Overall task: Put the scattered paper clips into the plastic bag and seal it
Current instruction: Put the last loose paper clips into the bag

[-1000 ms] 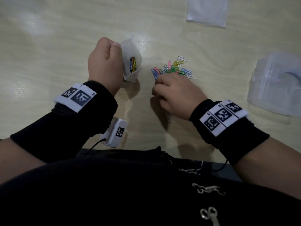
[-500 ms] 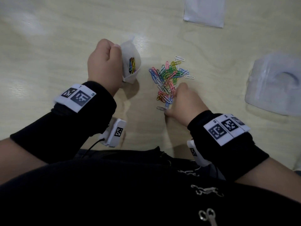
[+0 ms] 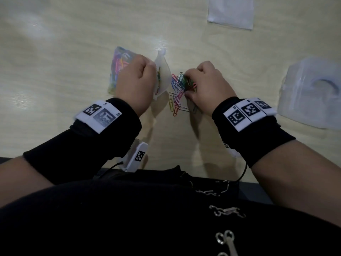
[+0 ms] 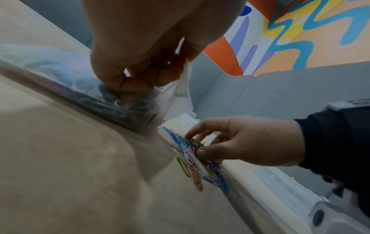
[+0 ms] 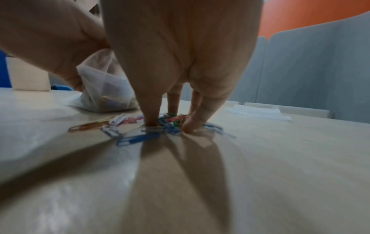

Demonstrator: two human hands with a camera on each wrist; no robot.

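Note:
My left hand (image 3: 137,84) grips the rim of the clear plastic bag (image 3: 120,68) and holds its mouth (image 3: 163,76) open toward the right. The bag lies on the table with several coloured clips inside. The scattered paper clips (image 3: 177,97) lie in a heap just right of the mouth. My right hand (image 3: 186,85) is down on the heap, with thumb and fingers pinching a bunch of clips (image 4: 190,147). In the right wrist view the fingertips (image 5: 152,121) press the clips (image 5: 170,123) onto the table, and the bag (image 5: 106,88) stands behind them.
A clear plastic blister tray (image 3: 310,93) lies on the wooden table (image 3: 73,43) at the right. A flat white bag or sheet (image 3: 230,12) lies at the far edge. Grey partition panels (image 5: 310,71) stand behind the table. The table's near edge is against my body.
My right hand has moved from the near end of the heap up onto it and closed on a bunch. The left hand has tipped the bag, so its filled body now shows left of it.

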